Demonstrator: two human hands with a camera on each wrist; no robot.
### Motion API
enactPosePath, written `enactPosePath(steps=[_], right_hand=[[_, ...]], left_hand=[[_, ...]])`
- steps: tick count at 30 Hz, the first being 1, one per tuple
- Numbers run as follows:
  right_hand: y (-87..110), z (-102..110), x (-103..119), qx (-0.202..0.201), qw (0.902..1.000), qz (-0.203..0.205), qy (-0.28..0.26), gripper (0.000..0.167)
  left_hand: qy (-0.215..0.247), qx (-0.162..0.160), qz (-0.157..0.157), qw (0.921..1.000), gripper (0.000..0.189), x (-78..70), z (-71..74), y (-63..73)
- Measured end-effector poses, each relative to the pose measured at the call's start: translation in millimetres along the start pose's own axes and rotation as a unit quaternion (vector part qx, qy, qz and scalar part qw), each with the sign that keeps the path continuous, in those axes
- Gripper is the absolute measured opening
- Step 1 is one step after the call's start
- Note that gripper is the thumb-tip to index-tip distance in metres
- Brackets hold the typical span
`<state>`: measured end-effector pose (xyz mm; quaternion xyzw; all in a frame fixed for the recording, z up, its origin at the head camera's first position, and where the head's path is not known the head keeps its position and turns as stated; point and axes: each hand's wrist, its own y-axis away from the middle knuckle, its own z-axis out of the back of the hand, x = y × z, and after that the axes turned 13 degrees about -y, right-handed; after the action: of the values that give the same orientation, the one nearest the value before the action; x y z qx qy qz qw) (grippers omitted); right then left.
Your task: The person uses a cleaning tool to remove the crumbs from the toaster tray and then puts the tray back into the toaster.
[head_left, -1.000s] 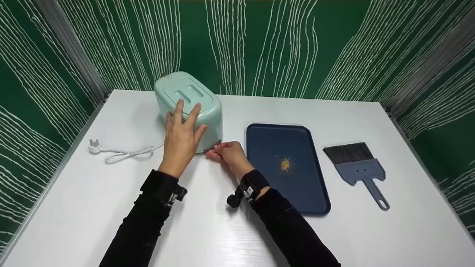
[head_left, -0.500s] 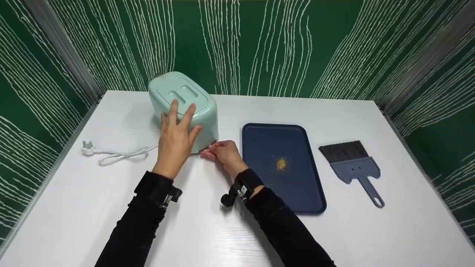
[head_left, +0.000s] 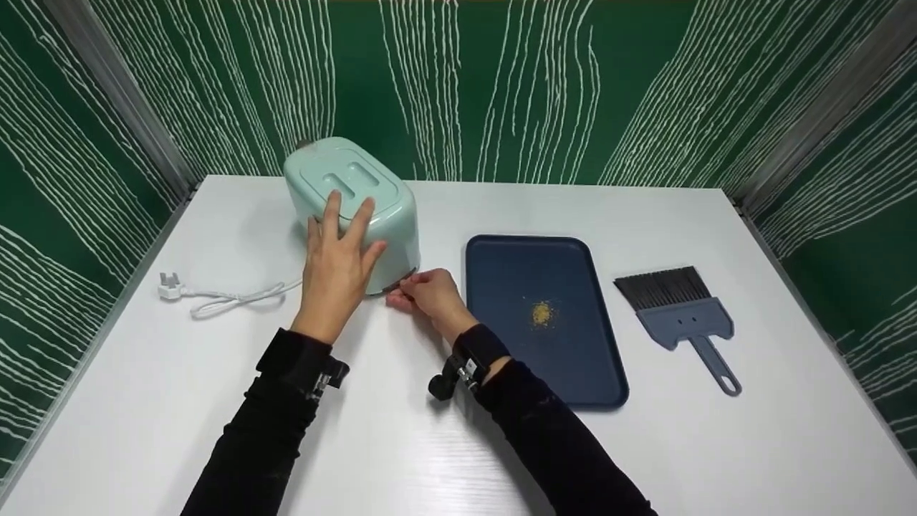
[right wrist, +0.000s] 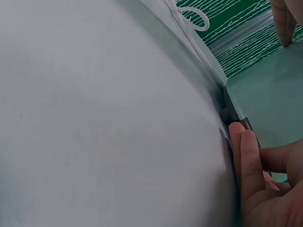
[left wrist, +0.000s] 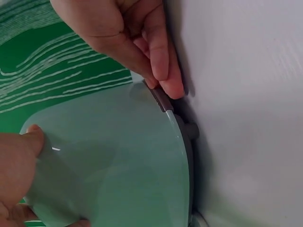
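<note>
A mint-green toaster (head_left: 392, 233) with a lid over its top stands at the back left of the white table. My left hand (head_left: 333, 279) rests on its near top edge, fingers spread, two of them reaching onto the lid. Low on the toaster's near end, my right hand (head_left: 433, 297) pinches the dark brown edge of the crumb tray (left wrist: 161, 99) between thumb and fingers. The left wrist view shows that edge lying along the toaster's base, just above the tabletop. The rest of the crumb tray is hidden inside.
A navy tray (head_left: 566, 380) with a small heap of yellowish crumbs (head_left: 542, 314) lies right of the toaster. Further right is a blue-grey brush (head_left: 680, 319) with black bristles. The white cord and plug (head_left: 170, 287) lie at the left. Green walls surround the table.
The head view has shifted slightly, so everything appears a little further left. Both hands keep the same places on the toaster and crumb tray.
</note>
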<state>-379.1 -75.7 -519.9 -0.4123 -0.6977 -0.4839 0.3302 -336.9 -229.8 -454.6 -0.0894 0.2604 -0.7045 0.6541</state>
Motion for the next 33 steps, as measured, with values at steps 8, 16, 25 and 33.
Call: enactPosePath(steps=[8, 16, 25, 33], right_hand=[[7.7, 5.3, 13.7, -0.004, 0.9981, -0.003, 0.061, 0.020], [7.3, 18.1, 31.4, 0.003, 0.9949, 0.022, 0.098, 0.025], [5.9, 50.3, 50.6, 0.025, 0.9935, 0.028, 0.108, 0.038], [8.5, 75.3, 62.7, 0.004, 0.9876, 0.058, 0.146, 0.031]], left_hand=[[0.018, 0.034, 0.037, 0.9986, 0.062, 7.3, 5.9, -3.7], [0.012, 0.019, 0.050, 0.9985, 0.061, 7.3, 3.1, -12.8], [-0.024, -0.006, -0.003, 0.9997, 0.044, -19.2, -12.6, -23.3], [-0.040, -0.022, -0.073, 0.9963, 0.032, -33.5, -38.3, -23.8]])
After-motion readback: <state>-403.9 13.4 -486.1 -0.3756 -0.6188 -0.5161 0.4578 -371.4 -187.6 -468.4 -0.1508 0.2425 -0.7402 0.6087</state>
